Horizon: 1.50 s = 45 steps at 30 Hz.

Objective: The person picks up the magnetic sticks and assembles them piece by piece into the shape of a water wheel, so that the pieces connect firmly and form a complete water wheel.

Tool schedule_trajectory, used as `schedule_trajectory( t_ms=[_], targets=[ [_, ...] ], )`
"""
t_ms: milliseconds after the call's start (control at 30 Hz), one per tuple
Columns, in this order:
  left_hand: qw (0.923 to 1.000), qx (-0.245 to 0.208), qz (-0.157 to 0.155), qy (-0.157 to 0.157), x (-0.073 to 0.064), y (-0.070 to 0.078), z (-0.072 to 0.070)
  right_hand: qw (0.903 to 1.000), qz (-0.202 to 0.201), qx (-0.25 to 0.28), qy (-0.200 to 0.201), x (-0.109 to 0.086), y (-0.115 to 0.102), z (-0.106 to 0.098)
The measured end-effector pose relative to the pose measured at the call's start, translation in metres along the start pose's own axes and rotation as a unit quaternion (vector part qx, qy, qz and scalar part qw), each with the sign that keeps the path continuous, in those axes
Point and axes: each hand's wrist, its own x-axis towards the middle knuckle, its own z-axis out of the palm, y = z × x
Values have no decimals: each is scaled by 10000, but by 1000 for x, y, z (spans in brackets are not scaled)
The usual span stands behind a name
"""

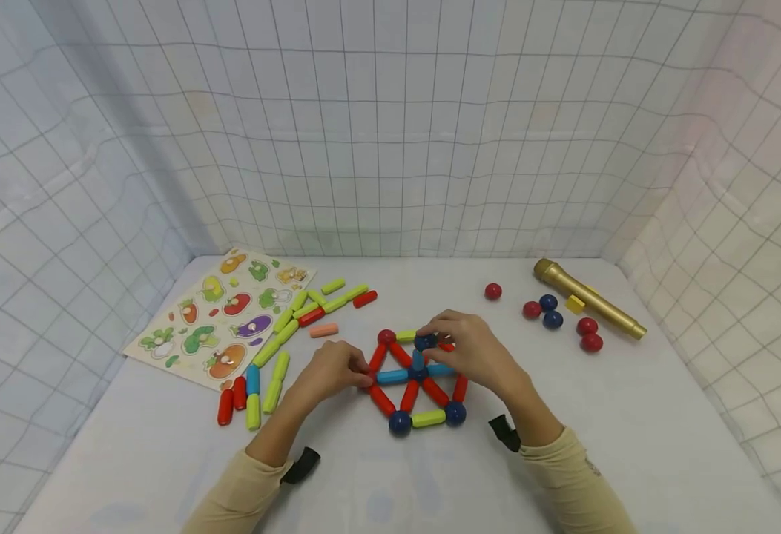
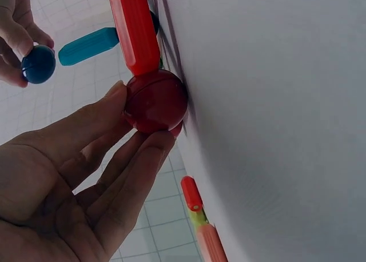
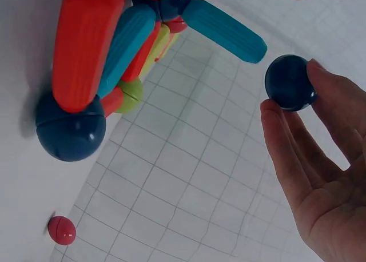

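A flat frame of red, blue and yellow-green magnetic rods, joined by balls, lies on the table. From its centre ball [image 1: 417,374] a short blue rod [image 3: 226,30] stands up. My right hand [image 1: 469,347] pinches a dark blue ball [image 3: 289,83] between thumb and fingertips, just off that rod's free end. At the frame's left corner, my left hand [image 1: 333,371] holds a red ball [image 2: 155,100] with thumb and fingers; a red rod [image 2: 135,33] is attached to it. The right hand partly covers the frame's right side in the head view.
Loose yellow-green, red and blue rods [image 1: 275,386] lie left of the frame, beside a vegetable sticker sheet [image 1: 183,334]. To the right are several red and blue balls [image 1: 552,320], a yellow block [image 1: 575,303] and a gold microphone [image 1: 590,298]. Grid-patterned sheeting [image 1: 390,133] encloses the table.
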Motion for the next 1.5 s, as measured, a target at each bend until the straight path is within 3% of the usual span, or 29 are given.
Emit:
schedule_trajectory(
  t_ms=[167, 300, 467, 567, 633, 700, 800, 933, 1033, 1100, 1167, 1200, 1267, 1333, 1367, 1433, 1500],
  targets=[
    [9997, 128, -141, -143, -3, 4, 3, 9998, -51, -173, -84, 0, -7, 14],
    [9996, 198, -20, -192, -5, 7, 1, 9997, -52, -230, -54, -1, -6, 14],
    [9997, 230, -56, -109, -1, 2, -13, 9997, -4, -201, -100, 0, -8, 10],
    [9972, 543, -199, 474, 11, -8, -29, 9998, 44, -142, -157, -1, -9, 8],
    [9904, 989, -142, 951, 25, -15, -39, 9998, 73, -131, -136, -1, -9, 8],
    [9821, 1469, -95, 1178, 39, -22, -44, 9999, 93, -90, -107, -1, -8, 8],
    [9747, 1986, -44, 1024, 57, -32, -46, 9998, 120, 116, -119, -1, -7, 9],
    [9767, 2022, -205, 686, 67, -38, -44, 9977, 383, 520, -211, 0, -7, 10],
    [9868, 1436, -137, 737, 66, -35, -44, 9947, 749, 648, -263, 1, -9, 10],
    [9958, 509, -21, 759, 62, -30, -44, 9926, 985, 644, -289, 2, -10, 10],
    [9945, -859, 135, 587, 56, -20, -45, 9911, 1136, 629, -296, 3, -11, 10],
    [9862, -1572, 212, 470, 52, -14, -45, 9907, 1176, 625, -292, 3, -11, 10],
    [9573, -2865, 325, 216, 46, -1, -44, 9903, 1213, 619, -276, 3, -11, 10],
    [9238, -3802, 441, -60, 40, 11, -41, 9902, 1212, 638, -258, 3, -11, 10],
    [9120, -4068, 505, -160, 39, 16, -40, 9903, 1204, 644, -251, 3, -11, 10],
    [8963, -4383, 606, -297, 36, 25, -36, 9902, 1206, 668, -237, 2, -11, 10],
    [8920, -4453, 649, -430, 34, 30, -33, 9901, 1203, 681, -226, 2, -11, 10]
  ],
)
